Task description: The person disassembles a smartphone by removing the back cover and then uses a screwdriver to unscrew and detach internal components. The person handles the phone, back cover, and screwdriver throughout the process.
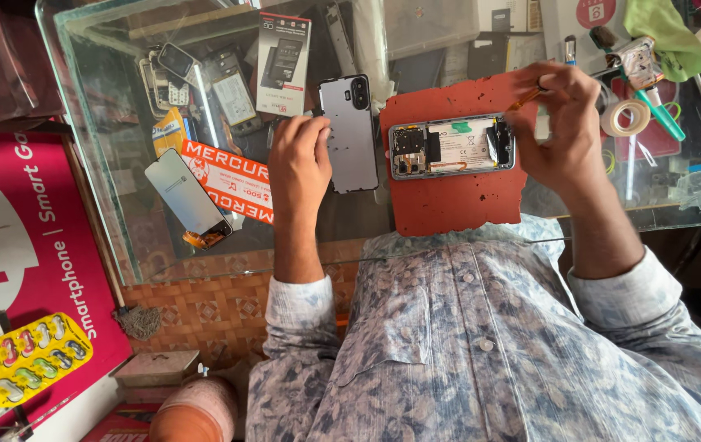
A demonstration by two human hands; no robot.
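Opened phone (452, 146), back off and innards up, lying flat on the red mat (448, 205) at twelve o'clock from the chest, likely for grip and a steady base. Right hand (565, 131) at its three o'clock end, fingers pinched on a thin orange tool (525, 99), tip angled down toward the phone's edge. Left hand (299, 160) at nine o'clock, curled fingers grasping the grey back cover (349, 131), kept aside on the glass counter (121, 205). Loose screen (184, 195) farther out at nine.
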